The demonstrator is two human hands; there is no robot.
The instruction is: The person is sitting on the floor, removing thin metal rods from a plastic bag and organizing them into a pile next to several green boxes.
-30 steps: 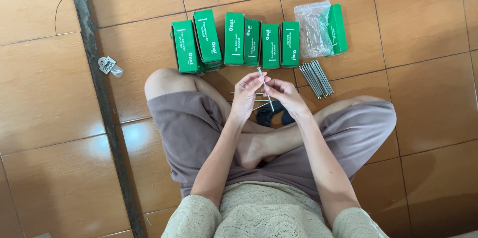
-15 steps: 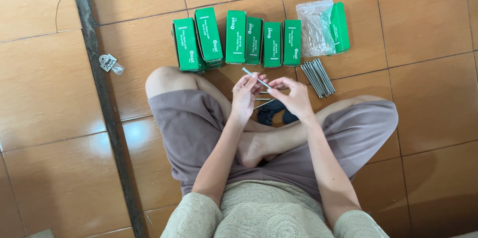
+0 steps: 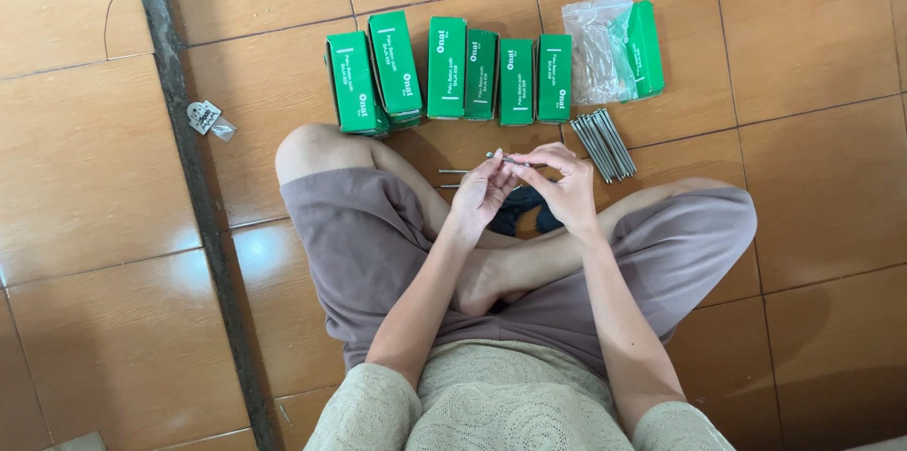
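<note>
I sit cross-legged on a tiled floor. My left hand (image 3: 480, 196) and my right hand (image 3: 565, 188) meet in front of my knees, both pinching one long metal nail (image 3: 503, 159) that lies almost level, its head pointing left. A bundle of the same nails (image 3: 603, 142) lies on the floor just right of my hands. Two loose nails (image 3: 452, 178) lie on the tile left of my left hand. Beyond my hands stands a row of several green boxes (image 3: 463, 73).
A clear plastic bag (image 3: 597, 50) rests against another green box (image 3: 646, 47) at the right end of the row. A small crumpled wrapper (image 3: 208, 118) lies by the dark floor groove (image 3: 189, 196) on the left. A dark object (image 3: 525, 210) sits under my hands.
The nail in my hands has turned from upright, through a slant, to nearly level. My hands stayed in the same spot.
</note>
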